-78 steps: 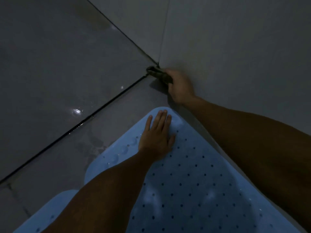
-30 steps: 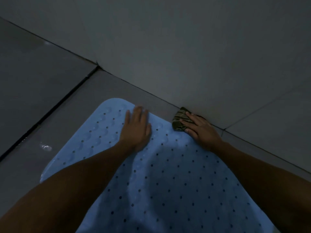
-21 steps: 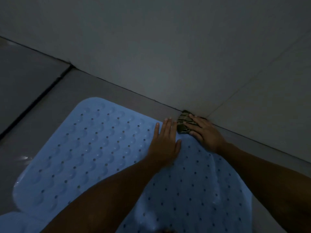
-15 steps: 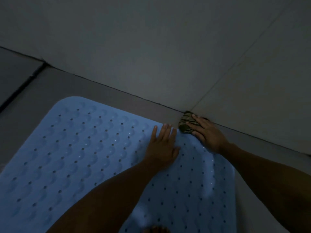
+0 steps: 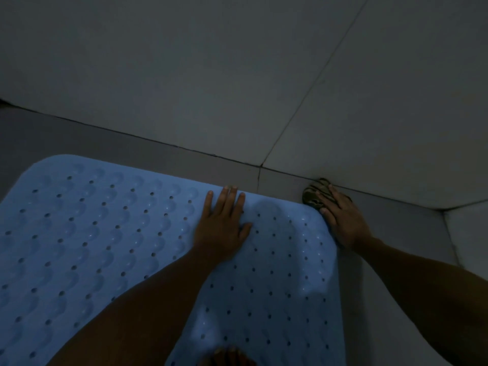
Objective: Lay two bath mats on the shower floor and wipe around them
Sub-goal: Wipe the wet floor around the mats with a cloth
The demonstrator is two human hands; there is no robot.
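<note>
A light blue bath mat (image 5: 87, 239) with rows of holes and bumps lies flat on the grey floor, its far edge close to the wall. My left hand (image 5: 221, 223) rests palm down on the mat near that far edge, fingers spread. Just off the mat's far right corner, my right hand (image 5: 342, 220) presses a dark striped cloth (image 5: 314, 194) onto the floor strip against the wall base. Only one mat shows in this view.
A grey tiled wall (image 5: 237, 75) rises right behind the mat, with a narrow floor strip (image 5: 158, 157) between them. A second wall face (image 5: 470, 233) closes the corner at the right. Toes (image 5: 228, 356) show at the bottom edge on the mat.
My right hand has slid the cloth along the wall base to the right, from the left corner past the mat's right corner. My left hand moved right along the mat's far edge.
</note>
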